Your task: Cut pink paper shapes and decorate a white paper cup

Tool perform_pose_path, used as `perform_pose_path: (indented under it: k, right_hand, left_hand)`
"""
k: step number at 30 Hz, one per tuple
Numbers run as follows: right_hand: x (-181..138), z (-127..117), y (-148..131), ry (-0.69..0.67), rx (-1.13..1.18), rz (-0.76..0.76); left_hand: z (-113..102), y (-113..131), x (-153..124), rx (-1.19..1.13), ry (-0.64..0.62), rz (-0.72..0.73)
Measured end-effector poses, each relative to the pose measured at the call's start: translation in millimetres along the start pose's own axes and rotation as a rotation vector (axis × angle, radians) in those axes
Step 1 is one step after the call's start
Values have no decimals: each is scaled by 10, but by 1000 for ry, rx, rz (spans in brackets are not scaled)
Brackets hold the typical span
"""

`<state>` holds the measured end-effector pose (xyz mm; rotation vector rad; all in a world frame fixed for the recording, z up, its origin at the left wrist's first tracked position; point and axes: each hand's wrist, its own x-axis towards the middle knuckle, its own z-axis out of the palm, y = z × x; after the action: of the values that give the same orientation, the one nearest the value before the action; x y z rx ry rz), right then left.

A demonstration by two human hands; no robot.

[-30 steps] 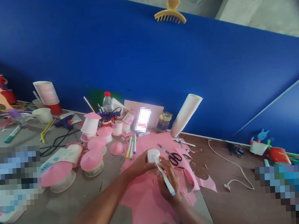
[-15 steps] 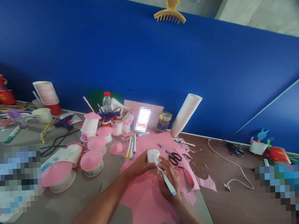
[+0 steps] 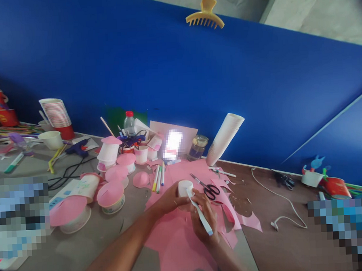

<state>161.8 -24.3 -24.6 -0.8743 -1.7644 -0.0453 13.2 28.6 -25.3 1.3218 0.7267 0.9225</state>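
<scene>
My left hand (image 3: 171, 200) is closed around a small white paper cup (image 3: 185, 187), held above the pink paper (image 3: 183, 244). In my right hand (image 3: 205, 217) is a white marker (image 3: 202, 218) with a light blue end, its other end pointing at the cup's side; my fingers hide the tip. Just beyond my right hand lie black-handled scissors (image 3: 211, 190) on the pink scraps. Several markers (image 3: 158, 178) rest on the paper behind my left hand. To the left stand paper cups with pink cone tops (image 3: 110, 193).
A tall stack of white cups (image 3: 225, 139) leans by the blue partition (image 3: 165, 63), next to a jar (image 3: 198, 146). A blurred bright screen (image 3: 173, 144) stands at the back. Glue gun (image 3: 78, 147) and black cable are left; a white cable (image 3: 286, 200) lies right.
Almost nothing differs. The view shifts very slightly, and both hands keep the cup and marker in nearly the same place.
</scene>
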Motion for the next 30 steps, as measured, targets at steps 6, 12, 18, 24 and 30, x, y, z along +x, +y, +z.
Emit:
perform_pose_path:
  k: [6,12,18,24,30]
  right_hand:
    - [-38,13,36,18,-33,30]
    - [-32,22,51,48,6,83]
    - [5,-7,49,60,41,143]
    - [2,-14,73,62,43,215]
    - [11,-17,70,70,62,255]
  left_hand:
    - [-11,-29,14,-36,-1,-14]
    - [-6,-2,-2,-103,-14,-13]
    - [-16,-9,-8,-125,-14,-36]
    - [-25,-12,-4,-117,9,-50]
    - [-18,21,-16,-132,14,-65]
